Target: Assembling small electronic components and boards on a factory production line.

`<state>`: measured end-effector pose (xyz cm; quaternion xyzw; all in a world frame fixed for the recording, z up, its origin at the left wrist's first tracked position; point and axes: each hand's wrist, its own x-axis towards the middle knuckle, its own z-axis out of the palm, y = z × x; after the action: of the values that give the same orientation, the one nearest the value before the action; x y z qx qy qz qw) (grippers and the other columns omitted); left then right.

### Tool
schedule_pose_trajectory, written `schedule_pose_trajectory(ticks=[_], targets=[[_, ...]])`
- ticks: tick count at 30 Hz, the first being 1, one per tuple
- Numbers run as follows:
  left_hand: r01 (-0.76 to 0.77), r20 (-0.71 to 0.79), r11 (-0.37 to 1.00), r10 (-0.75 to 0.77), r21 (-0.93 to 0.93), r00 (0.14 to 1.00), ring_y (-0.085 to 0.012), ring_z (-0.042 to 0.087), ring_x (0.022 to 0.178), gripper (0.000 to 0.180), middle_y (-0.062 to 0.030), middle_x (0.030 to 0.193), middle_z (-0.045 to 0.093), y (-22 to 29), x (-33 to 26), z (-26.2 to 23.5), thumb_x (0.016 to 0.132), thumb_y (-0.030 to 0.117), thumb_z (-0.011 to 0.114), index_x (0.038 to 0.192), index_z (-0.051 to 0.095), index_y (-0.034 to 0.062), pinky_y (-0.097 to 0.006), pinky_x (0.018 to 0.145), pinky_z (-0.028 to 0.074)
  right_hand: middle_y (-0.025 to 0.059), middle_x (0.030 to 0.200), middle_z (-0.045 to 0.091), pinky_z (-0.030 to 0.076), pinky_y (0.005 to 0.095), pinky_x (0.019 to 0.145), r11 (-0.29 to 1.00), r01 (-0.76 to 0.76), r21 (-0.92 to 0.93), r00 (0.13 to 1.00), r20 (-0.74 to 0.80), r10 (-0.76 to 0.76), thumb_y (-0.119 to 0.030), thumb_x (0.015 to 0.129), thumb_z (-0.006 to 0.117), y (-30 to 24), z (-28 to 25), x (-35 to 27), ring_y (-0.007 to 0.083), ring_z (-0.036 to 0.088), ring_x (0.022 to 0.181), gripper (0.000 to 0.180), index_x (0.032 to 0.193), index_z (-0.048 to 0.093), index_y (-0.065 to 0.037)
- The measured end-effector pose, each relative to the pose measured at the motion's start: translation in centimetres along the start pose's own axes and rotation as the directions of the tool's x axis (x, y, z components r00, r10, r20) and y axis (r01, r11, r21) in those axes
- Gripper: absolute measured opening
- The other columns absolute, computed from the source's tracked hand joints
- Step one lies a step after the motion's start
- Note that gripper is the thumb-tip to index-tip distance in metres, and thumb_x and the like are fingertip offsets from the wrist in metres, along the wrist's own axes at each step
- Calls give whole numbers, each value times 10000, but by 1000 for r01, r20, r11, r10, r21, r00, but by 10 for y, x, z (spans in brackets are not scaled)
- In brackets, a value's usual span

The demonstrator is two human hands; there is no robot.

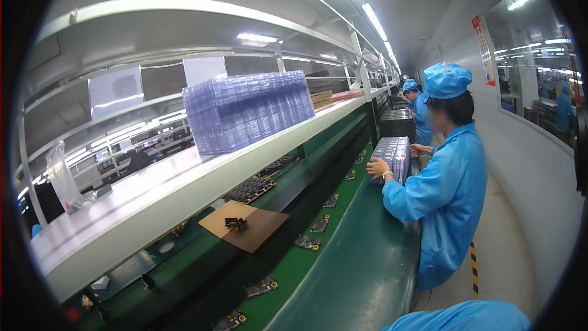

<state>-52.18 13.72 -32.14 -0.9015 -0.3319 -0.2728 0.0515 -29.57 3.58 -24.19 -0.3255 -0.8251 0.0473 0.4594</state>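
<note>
Hands unseen; ridged clear tray stack (248, 110).

An electronics factory line: green conveyor belt (306, 257) carrying circuit boards (308, 243), co-workers in blue smocks (444, 190).

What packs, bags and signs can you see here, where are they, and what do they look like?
Stack of clear trays: on the white shelf, blocky, bluish-purple.
Smaller tray stack: on the green bench, held by a co-worker in blue.
Plastic bag: far left on the shelf, clear, crumpled.
Cardboard sheet: on the green belt, flat, brown.
Wall sign: right wall, tall, red and white.
White sheets: hanging above the shelf, blank-looking.
</note>
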Motion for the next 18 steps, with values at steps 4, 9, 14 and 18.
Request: schedule_pose_trajectory(ticks=[4, 9, 14, 18], targets=[[6, 40, 1000, -5, -13, 999, -406, 633, 1096, 324, -186, 1222, 637, -9, -5, 2, 986, 238, 556, 1235, 615, 39, -561, 948, 478, 152, 1175, 636, 469, 408, 947, 998, 56, 36, 989, -140, -51, -237, 923, 575, 19, 21, -21, 280, 577, 1101, 304, 1147, 607, -33], [5, 77, 1000, -4, -14, 997, -406, 641, 1082, 324, -182, 1206, 642, -24, -9, 7, 980, 246, 568, 1225, 619, 40, -567, 939, 482, 161, 1193, 645, 464, 410, 976, 999, -33, 23, 998, -50, 34, -291, 934, 575, 16, 12, -17, 265, 589, 1117, 367, 1177, 599, -18], [-3, 88, 1000, 3, 4, 996, -405, 648, 1068, 324, -178, 1191, 648, -35, -15, 8, 974, 253, 580, 1216, 622, 41, -573, 931, 485, 171, 1211, 654, 459, 411, 1004, 998, -46, -41, 990, 132, 51, -346, 945, 575, 0, -16, 4, 250, 600, 1133, 432, 1207, 592, -2], [-97, -68, 995, 98, 19, 993, -416, 646, 1067, 325, -179, 1193, 648, -14, 3, -6, 967, 265, 591, 1206, 631, 48, -586, 929, 480, 178, 1225, 661, 455, 413, 1026, 998, -30, -56, 970, 238, 43, -389, 954, 576, -10, -25, 17, 238, 610, 1146, 486, 1231, 587, 10]])
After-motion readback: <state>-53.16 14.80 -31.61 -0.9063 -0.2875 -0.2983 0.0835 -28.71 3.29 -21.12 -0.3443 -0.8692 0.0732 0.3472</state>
